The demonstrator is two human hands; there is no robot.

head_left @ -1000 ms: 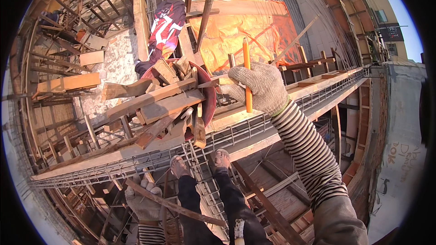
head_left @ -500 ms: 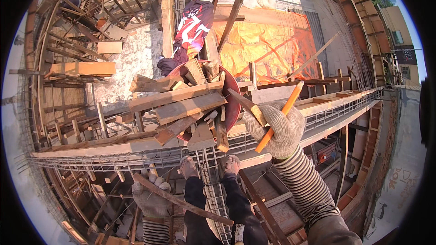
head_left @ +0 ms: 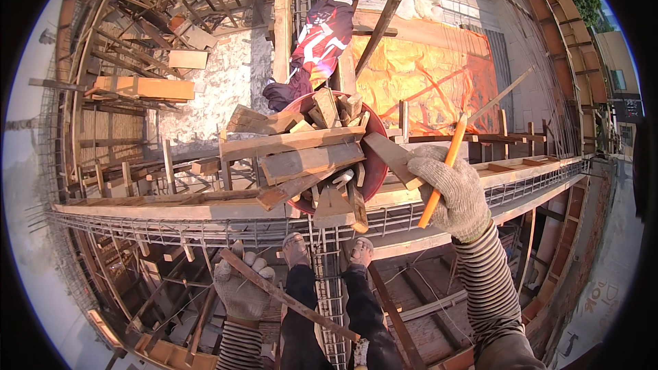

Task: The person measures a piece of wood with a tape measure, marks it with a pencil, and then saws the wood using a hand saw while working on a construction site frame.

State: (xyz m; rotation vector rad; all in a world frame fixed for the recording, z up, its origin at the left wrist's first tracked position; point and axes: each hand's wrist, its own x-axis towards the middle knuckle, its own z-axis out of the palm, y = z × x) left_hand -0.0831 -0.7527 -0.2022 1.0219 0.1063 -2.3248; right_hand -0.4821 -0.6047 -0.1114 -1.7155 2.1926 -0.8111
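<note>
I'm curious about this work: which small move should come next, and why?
I'd guess easing the short board clear of the red tub: the right hand grips the board's near end along with an orange pencil, while the board's other end overlaps the tub's rim in the picture, close to the heaped wood pieces.

My pencil-shaped orange stick points away from me beside a wood offcut; my narrow brown strip slants rightward.

Wood offcuts hide the bottom of the red tub.
</note>
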